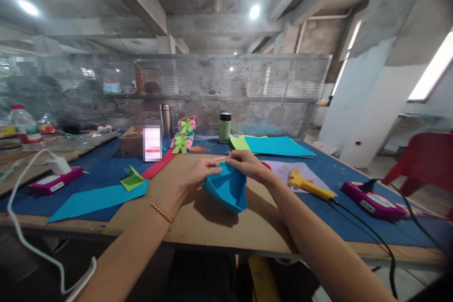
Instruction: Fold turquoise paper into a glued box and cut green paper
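A folded blue craft-sheet piece (pixel 226 186), shaped like an open pouch, hangs between my hands above a sheet of brown cardboard (pixel 148 219). My left hand (pixel 203 172) pinches its upper left edge. On the upper right edge, the fingers of my right hand (pixel 246 163) are closed. A thin pink strip (pixel 220 158) shows at the fingertips; which hand holds it I cannot tell. Just right of my right hand, a yellow glue gun (pixel 309 184) lies on a pale purple sheet (pixel 279 172). A red item behind my right wrist is mostly hidden.
Purple power strips (pixel 56 180) (pixel 373 200) with cables lie at both sides. Blue sheets (pixel 99 198) (pixel 276 145), a folded green piece (pixel 132 179), a cardboard box (pixel 130 141), a green tumbler (pixel 224 127), a steel flask (pixel 165 120) and green bows (pixel 181 144) are around. A perforated screen (pixel 198 89) stands behind.
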A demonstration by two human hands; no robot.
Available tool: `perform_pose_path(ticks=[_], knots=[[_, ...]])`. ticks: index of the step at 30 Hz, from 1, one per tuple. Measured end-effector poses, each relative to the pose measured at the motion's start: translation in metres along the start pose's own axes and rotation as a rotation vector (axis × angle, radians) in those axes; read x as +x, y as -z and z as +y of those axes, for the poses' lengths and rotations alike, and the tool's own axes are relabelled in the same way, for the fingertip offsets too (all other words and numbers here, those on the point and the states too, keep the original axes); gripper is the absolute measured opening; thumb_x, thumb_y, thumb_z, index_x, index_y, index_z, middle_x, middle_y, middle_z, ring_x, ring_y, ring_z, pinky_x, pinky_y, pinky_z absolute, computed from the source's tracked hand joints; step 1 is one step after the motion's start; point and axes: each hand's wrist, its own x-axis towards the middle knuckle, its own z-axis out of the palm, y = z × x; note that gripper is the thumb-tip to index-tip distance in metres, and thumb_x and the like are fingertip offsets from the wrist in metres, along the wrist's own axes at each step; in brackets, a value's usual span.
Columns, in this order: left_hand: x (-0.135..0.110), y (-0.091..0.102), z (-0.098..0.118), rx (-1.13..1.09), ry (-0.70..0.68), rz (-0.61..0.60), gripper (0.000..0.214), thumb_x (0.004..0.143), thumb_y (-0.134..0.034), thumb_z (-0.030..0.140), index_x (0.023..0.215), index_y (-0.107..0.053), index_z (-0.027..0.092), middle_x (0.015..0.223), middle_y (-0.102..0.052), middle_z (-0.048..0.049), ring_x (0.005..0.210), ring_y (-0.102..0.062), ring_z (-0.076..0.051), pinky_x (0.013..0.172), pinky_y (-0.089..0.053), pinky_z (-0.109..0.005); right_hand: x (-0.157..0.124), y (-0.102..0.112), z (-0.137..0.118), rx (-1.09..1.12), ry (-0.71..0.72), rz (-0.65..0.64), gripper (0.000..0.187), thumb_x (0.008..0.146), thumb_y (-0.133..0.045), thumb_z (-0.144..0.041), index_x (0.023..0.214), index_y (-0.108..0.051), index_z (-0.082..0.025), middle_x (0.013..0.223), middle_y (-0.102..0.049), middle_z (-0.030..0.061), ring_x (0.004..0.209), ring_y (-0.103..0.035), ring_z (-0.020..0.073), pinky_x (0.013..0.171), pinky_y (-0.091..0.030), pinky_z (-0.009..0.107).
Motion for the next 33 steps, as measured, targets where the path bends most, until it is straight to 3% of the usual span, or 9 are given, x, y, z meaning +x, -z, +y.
perform_pose_path(ticks=[10,23,29,33], knots=[[0.003,0.006,0.002,0.090,-0.090,0.154,0.033,0.060,-0.087,0.033,0.084,-0.077,0.012,0.077,-0.072,-0.0049,0.065,-0.057,-0.013,0.064,-0.045,-0.026,-0.001,0.006,0.006,0.163,-0.049,0.032,0.036,0.081,-0.063,-0.049,0.081,-0.070,-0.014,0.069,-0.060,0.0011,0.065,-0.049,0.0129,0.059,-0.035,0.026],[0.002,0.012,0.005,0.258,-0.146,0.166,0.038,0.072,-0.077,0.045,0.090,-0.077,0.012,0.082,-0.071,-0.0063,0.074,-0.058,-0.017,0.069,-0.044,-0.028,-0.002,0.007,0.004,0.207,-0.063,0.003,0.039,0.083,-0.064,-0.050,0.094,-0.074,-0.014,0.085,-0.071,0.0056,0.077,-0.060,0.0164,0.070,-0.045,0.028],[0.005,0.013,0.004,0.235,-0.157,0.202,0.042,0.067,-0.079,0.048,0.088,-0.077,0.013,0.076,-0.069,-0.0046,0.070,-0.056,-0.017,0.065,-0.042,-0.028,-0.005,0.009,-0.001,0.275,-0.078,-0.069,0.038,0.075,-0.072,-0.035,0.107,-0.072,-0.014,0.096,-0.074,0.0073,0.085,-0.065,0.0187,0.076,-0.049,0.031],[0.006,0.014,0.002,0.211,-0.149,0.192,0.045,0.064,-0.081,0.051,0.085,-0.076,0.012,0.073,-0.066,-0.0036,0.068,-0.053,-0.015,0.064,-0.040,-0.028,-0.003,0.006,0.007,0.294,-0.062,-0.070,0.037,0.070,-0.066,-0.020,0.106,-0.071,-0.015,0.096,-0.075,0.0062,0.085,-0.066,0.0179,0.076,-0.051,0.030]])
